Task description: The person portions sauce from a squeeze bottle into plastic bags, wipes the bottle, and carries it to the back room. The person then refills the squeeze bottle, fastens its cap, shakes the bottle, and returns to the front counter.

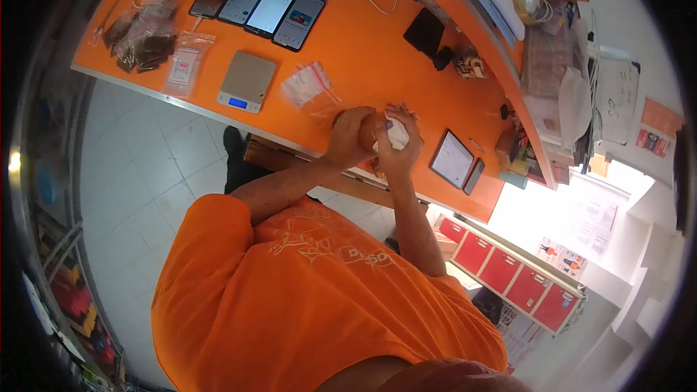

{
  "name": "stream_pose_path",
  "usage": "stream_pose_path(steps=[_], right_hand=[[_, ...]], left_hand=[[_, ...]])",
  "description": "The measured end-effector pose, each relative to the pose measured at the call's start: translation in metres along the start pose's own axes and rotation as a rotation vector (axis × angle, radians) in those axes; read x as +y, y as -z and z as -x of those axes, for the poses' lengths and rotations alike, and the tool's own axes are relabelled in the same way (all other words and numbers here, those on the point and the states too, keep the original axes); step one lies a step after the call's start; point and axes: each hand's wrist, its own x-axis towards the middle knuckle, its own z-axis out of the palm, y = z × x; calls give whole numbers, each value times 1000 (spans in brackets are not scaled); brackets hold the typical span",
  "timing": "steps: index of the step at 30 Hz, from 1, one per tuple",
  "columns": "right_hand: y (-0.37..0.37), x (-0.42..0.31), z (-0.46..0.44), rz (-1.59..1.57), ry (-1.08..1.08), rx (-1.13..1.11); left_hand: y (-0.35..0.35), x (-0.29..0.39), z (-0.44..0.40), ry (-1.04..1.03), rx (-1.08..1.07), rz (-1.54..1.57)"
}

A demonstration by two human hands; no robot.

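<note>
Above the counter's front edge, my two hands are close together. My left hand [350, 139] is closed around a brown rounded object [369, 133], whose exact kind I cannot make out. Beside it, my right hand [408, 147] has its fingers wrapped round a white crumpled thing [397, 134] that looks like cloth or tissue and is pressed near the brown object. Clear zip bags with white contents [308, 86] lie just left of my hands. A small scale [247, 81] with a lit blue display sits farther left.
Several phones [267, 7] lie in rows at the back of the orange counter [363, 51]. Bags of brown contents [145, 40] are at the far left. A tablet [452, 158] and a dark phone [474, 176] lie on the right. A raised shelf [501, 51] borders the counter.
</note>
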Motion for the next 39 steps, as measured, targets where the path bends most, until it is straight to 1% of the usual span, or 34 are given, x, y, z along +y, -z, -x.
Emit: stream_pose_path(steps=[2, 5, 8, 11, 14, 15, 17, 19, 20, 22, 23, 24, 26, 28, 29, 30, 31, 33, 35, 36, 38, 39], right_hand=[[1, 9, 0, -68, 6, -38], [6, 22, -10, -214, 66, -178], [13, 38, -26, -283, 182, -342], [12, 44, -50, -349, 389, -504], [16, 43, -63, -336, 406, -597], [15, 41, -64, -276, 363, -531], [11, 30, -52, -160, 259, -404], [1, 11, -38, -53, 154, -212], [-4, 3, -31, 0, 97, -121], [-14, 0, -23, -39, -31, 41], [-14, 3, -20, -58, -97, 114], [-11, 10, -20, 11, -84, 102], [0, 14, -22, -45, 14, -33], [8, 26, -32, -92, 117, -180], [13, 34, -38, -112, 154, -264], [15, 37, -39, -140, 193, -335], [15, 38, -39, -184, 187, -334], [15, 37, -40, -277, 183, -302], [13, 21, -29, -403, -7, -83], [12, 15, -24, -471, -99, 24], [15, 18, -12, -243, -35, 30], [18, 18, -9, -129, -6, 30]], left_hand=[[21, 26, -22, -196, -17, -239], [16, -19, -27, -193, -170, -199], [46, -9, -69, -20, -563, -41], [57, -14, -118, -55, -984, 232], [55, -20, -131, 379, -1288, 324], [60, -16, -128, 177, -987, 147], [69, 2, -86, -208, -366, -160], [35, 22, -37, -130, -67, -268], [20, 20, -20, -85, 86, -311], [3, 0, -22, -21, 21, -291], [2, -12, -29, 11, -109, -247], [4, -16, -41, 48, -238, -204], [37, -1, -88, 111, -720, -41], [43, -19, -125, 194, -1029, 256], [43, -21, -121, 251, -1180, 425], [44, -18, -113, 402, -1188, 419], [47, -12, -118, 534, -1194, 386], [50, -3, -121, 549, -1096, 370], [44, -12, -95, 323, -908, 420], [43, -10, -88, 311, -817, 395], [42, -1, -70, 288, -634, 347], [38, 4, -62, 278, -580, 322]])
